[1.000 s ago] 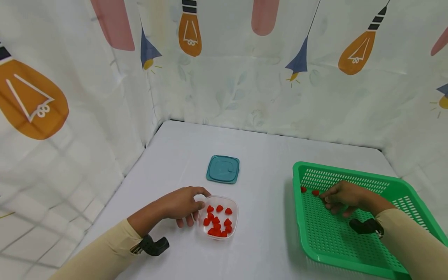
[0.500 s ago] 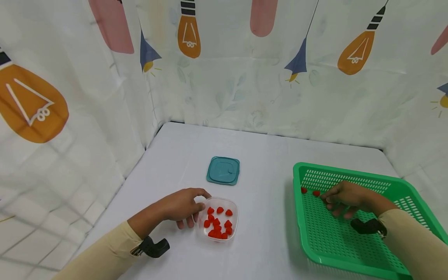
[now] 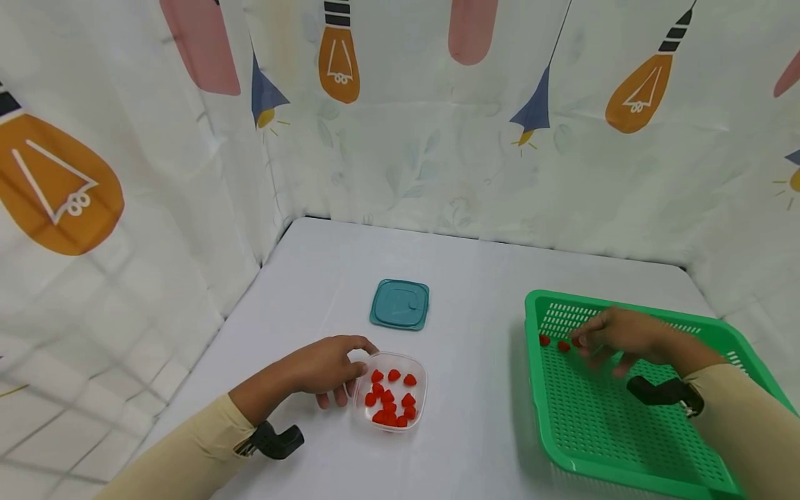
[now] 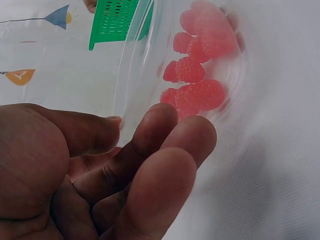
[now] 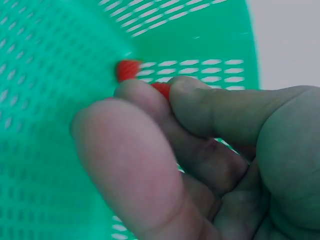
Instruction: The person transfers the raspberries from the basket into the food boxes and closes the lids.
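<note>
A clear plastic container (image 3: 417, 368) with several red raspberries (image 3: 389, 407) in it stands on the table. My left hand (image 3: 325, 368) holds its left corner by the rim, thumb and index finger at the edge. The left wrist view shows the raspberries (image 4: 192, 70) through the wall, with the other fingers curled outside it. Over at the green basket (image 3: 550, 444), my right hand (image 3: 625, 337) pinches one raspberry (image 5: 161, 89) between thumb and index fingertip. Two more raspberries lie in the basket's far left corner, one (image 3: 544, 340) against the wall and one (image 3: 564, 346) beside the fingers.
A teal lid (image 3: 400, 304) lies flat on the white table (image 3: 471, 333), behind the container. White curtains (image 3: 406, 160) printed with lamps stand along the back and sides. The basket's raised, slotted walls surround the right hand.
My right hand has risen a little from the basket floor, now with a raspberry between its fingertips. The left hand and the container stay in place.
</note>
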Demonstrator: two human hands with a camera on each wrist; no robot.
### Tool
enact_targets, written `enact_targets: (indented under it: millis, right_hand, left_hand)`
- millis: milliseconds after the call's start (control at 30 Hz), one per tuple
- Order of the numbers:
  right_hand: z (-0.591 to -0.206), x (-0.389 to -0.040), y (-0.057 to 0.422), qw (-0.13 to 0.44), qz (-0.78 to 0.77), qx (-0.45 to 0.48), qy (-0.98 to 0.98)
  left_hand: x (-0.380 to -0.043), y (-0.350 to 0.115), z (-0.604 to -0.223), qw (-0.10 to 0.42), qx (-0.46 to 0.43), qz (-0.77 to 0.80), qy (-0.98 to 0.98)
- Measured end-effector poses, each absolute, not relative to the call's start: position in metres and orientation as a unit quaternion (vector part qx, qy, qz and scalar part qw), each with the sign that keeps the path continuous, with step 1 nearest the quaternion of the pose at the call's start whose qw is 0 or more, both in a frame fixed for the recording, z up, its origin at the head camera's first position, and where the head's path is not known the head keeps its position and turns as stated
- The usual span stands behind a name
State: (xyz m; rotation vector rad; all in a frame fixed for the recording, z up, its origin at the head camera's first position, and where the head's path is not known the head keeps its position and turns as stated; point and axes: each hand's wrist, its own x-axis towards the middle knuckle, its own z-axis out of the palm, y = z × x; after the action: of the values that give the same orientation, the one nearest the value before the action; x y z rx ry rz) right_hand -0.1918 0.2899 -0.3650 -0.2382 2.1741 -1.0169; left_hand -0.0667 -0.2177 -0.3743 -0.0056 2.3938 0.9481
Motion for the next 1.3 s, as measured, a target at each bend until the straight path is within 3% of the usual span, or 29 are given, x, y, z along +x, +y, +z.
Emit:
enact_targets:
  millis: [667, 1300]
  right_hand:
    - [-0.299, -0.199, 0.232, 0.376, -0.41, -0.153, 0.817]
    - [-0.287, -0.194, 0.157, 0.393, -0.426, -0.174, 0.796]
  left_hand:
    - [-0.067, -0.22, -0.377, 0.273, 0.001, 0.348, 0.897]
    - [-0.066, -0.219, -0.377, 0.274, 0.0, 0.349, 0.896]
